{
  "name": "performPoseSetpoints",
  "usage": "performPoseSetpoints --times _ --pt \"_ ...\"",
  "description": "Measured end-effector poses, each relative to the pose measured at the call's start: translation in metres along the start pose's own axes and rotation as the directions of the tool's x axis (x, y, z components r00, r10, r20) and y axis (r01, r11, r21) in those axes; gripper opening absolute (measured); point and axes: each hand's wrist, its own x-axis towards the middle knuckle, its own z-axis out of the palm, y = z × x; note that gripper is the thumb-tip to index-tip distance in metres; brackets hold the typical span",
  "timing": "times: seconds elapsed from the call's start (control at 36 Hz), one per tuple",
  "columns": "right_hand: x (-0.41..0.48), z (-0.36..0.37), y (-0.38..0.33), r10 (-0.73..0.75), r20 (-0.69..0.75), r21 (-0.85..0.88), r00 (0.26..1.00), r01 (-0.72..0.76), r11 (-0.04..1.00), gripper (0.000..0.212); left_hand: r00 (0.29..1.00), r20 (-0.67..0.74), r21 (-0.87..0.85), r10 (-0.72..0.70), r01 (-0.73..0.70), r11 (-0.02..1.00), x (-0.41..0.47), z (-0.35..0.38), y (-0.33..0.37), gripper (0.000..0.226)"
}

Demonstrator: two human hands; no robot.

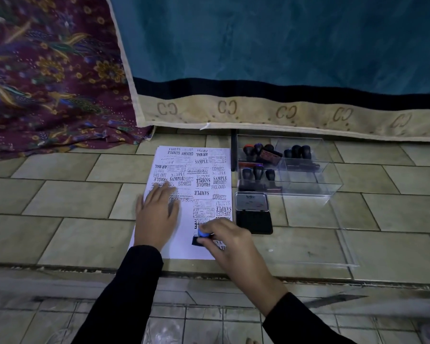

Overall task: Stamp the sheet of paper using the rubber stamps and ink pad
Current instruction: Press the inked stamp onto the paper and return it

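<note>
Fingers of the right hand (230, 244) pinch a blue-topped rubber stamp (203, 234) on the sheet of paper (185, 229). The left hand (157, 217) lies flat there, fingers straight.

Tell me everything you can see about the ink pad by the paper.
The ink pad is a small black rectangular case lying open on the tiled floor. Its dark pad faces up; the hinged lid stands raised at the far side, showing a silvery label. It sits just right of the sheet of paper, in front of the clear plastic box. Whether the lid touches the box is unclear.
</note>
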Motion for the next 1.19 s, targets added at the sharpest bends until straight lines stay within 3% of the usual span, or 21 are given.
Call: performPoseSetpoints --times 0.53,0.67,0.81,1.19 --pt "0.004 0.008 0.003 0.006 0.073 -0.087 0.997 0.0 0.996 0.01 1.0 -0.003 -0.008 -0.003 0.003 1.0 0.0 0.002 0.0 0.034" --pt "-0.007 0.01 0.0 -0.073 0.113 -0.133 0.991 0.088 0.987 0.006 1.0 0.008 0.007 0.003 -0.004 1.0 0.0 0.002 -0.001 0.035" --pt "0.001 0.01 0.004 -0.013 0.065 -0.091 0.998 0.018 0.996 0.009 1.0 0.011 0.008 -0.006 0.006 1.0 0.0 0.001 0.0 0.035" --pt "-0.01 0.013 0.01 -0.115 0.074 -0.1 0.991 0.122 0.987 0.008 1.0 0.028 0.02 -0.014 0.014 1.0 0.0 0.0 0.003 0.035"
